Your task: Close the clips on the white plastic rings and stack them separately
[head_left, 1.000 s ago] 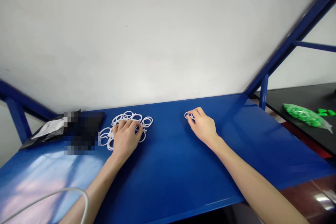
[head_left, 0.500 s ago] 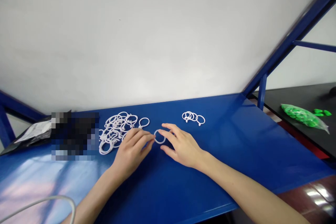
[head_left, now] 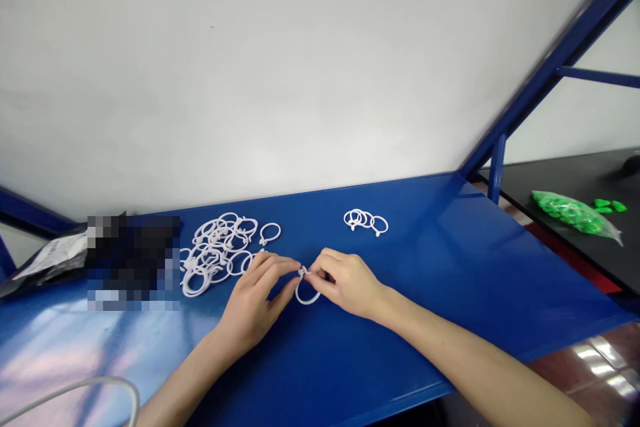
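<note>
Two bare hands working on a white ring above a blue tabletop point(head_left: 420, 347), seen from the wearer's head. The left hand point(head_left: 253, 297) and the right hand point(head_left: 350, 280) meet near the middle of the view, each pinching the white ring point(head_left: 307, 303) between thumb and fingers at its small fastening; the ring's loop hangs toward the wearer, below the fingertips. Whether the fastening is closed cannot be told, since the fingers partly cover it. Left of the hands, a heap of white rings point(head_left: 216, 233) lies on the tabletop, many overlapping, and the left hand hides part of its near right edge. A single ring point(head_left: 263, 241) lies just to the right of the heap's far side. Beyond the right hand and well apart from the heap, a small group of rings point(head_left: 367, 219) overlaps in a short row. At the far left lies a black plastic bag point(head_left: 30, 280) with a pale label, beside a dark, pixelated area; a pale cable point(head_left: 100, 380) curves across the near left corner. At the right, a black surface point(head_left: 525, 177) carries a clear bag of green pieces point(head_left: 575, 215), with loose green pieces point(head_left: 610, 205) near it.
</note>
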{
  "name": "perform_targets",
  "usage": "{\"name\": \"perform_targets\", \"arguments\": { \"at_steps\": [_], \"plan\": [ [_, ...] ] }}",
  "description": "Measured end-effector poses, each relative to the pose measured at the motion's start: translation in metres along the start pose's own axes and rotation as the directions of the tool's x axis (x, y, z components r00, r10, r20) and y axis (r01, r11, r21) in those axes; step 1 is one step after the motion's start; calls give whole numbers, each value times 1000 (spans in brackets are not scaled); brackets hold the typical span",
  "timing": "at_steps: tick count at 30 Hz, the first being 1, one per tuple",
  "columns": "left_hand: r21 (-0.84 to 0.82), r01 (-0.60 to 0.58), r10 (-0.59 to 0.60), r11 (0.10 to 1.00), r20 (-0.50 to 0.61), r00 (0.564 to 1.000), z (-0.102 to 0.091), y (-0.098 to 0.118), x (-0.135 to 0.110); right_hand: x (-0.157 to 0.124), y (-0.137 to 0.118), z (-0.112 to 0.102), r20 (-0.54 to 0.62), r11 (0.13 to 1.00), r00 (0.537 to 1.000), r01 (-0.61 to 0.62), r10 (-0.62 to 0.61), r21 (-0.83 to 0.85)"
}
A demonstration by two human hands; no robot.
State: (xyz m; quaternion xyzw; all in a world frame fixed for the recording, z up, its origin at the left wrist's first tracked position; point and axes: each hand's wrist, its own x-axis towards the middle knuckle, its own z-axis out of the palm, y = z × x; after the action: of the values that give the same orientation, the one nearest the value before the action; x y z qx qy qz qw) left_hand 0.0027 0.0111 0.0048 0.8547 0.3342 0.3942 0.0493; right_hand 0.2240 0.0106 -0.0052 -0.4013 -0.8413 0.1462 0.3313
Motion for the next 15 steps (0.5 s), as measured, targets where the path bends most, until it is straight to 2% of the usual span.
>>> {"name": "perform_targets", "arguments": {
  "at_steps": [3,6,11,15],
  "plan": [
    [-67,185,-180,980,71,981,3,1,-1,-1,0,-2,-61,997,998,-9,4,-82],
    [-112,285,-272,952,116,955,6,-1,-3,-2,-1,-2,-55,995,998,30,-36,-93],
    [-133,297,-284,946,110,953,6,-1,-2,-1,-3,-2,-42,999,998,42,-40,29],
    [-134,275,-259,952,121,958,4,2,-1,-1,-4,-4,35,999,999,16,-18,36]
  ]
}}
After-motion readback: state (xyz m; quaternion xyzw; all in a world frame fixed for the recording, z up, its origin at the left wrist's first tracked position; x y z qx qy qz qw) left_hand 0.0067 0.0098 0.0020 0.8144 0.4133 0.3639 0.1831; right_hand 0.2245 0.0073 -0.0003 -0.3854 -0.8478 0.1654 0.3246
